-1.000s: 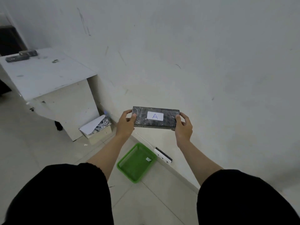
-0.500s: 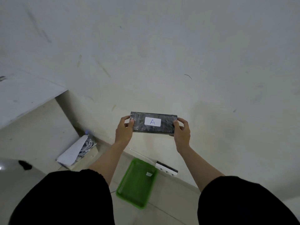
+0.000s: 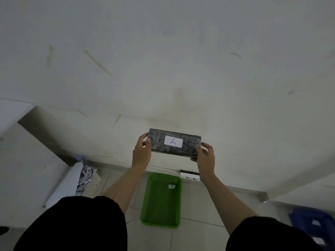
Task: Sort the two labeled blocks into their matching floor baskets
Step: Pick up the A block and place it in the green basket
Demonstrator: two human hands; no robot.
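Nearest the camera, black sleeves (image 3: 78, 225) frame two bare forearms. Below them on the tiled floor lies the green basket (image 3: 162, 200), holding a small white tag whose writing is too small to read; a blue basket (image 3: 313, 225) with white tags sits at the right edge. Farther out, the dark block (image 3: 175, 143) is held up before the wall, its white label reading "A". The left hand (image 3: 142, 154) and right hand (image 3: 205, 159) each keep a closed grip on one end.
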